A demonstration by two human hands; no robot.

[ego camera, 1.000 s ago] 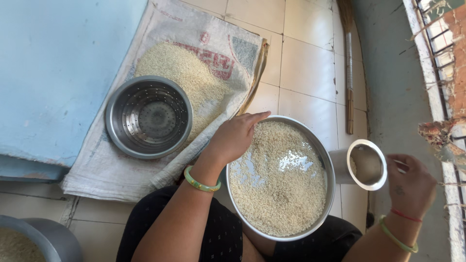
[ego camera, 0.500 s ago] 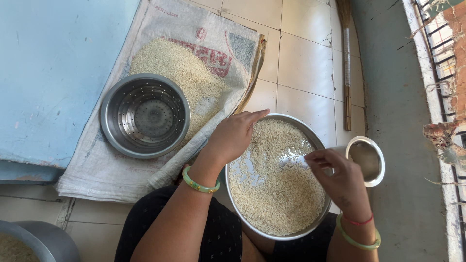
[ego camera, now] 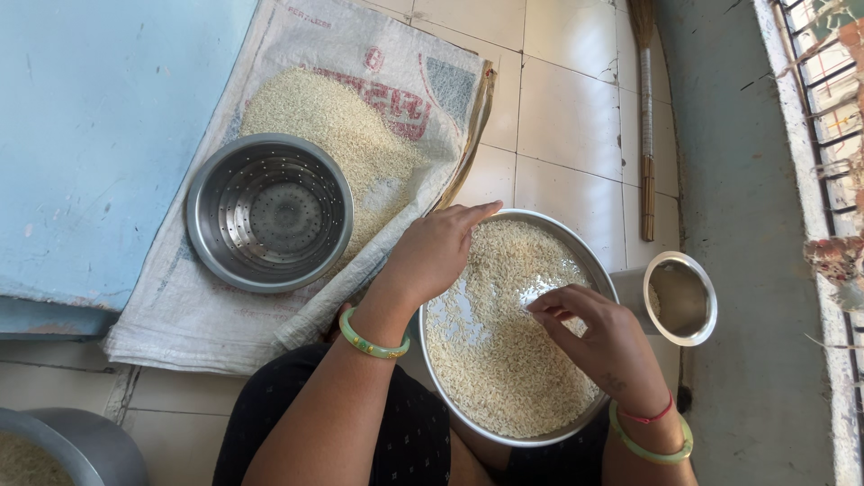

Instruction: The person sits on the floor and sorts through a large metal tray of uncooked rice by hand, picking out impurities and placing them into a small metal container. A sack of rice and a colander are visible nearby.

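Observation:
A wide steel plate [ego camera: 605,281] full of pale rice grains [ego camera: 504,360] rests on my lap. My left hand [ego camera: 432,254] lies on the plate's left rim, fingers stretched toward its far edge, steadying it. My right hand [ego camera: 589,337] hovers over the rice at the middle right, its fingertips pinched together just above a bare shiny patch of the plate. A small steel cup [ego camera: 679,299] stands on the floor just right of the plate.
A steel colander [ego camera: 268,212] sits on a white woven sack [ego camera: 207,315] beside a heap of rice [ego camera: 333,121]. A blue surface [ego camera: 99,135] lies at left. A broom [ego camera: 646,117] lies along the tiled floor; a grey pot [ego camera: 81,454] holds rice at bottom left.
My right hand came in from beside the steel cup and moved left over the plate, lowering its pinched fingers onto the rice. My left hand stayed on the rim.

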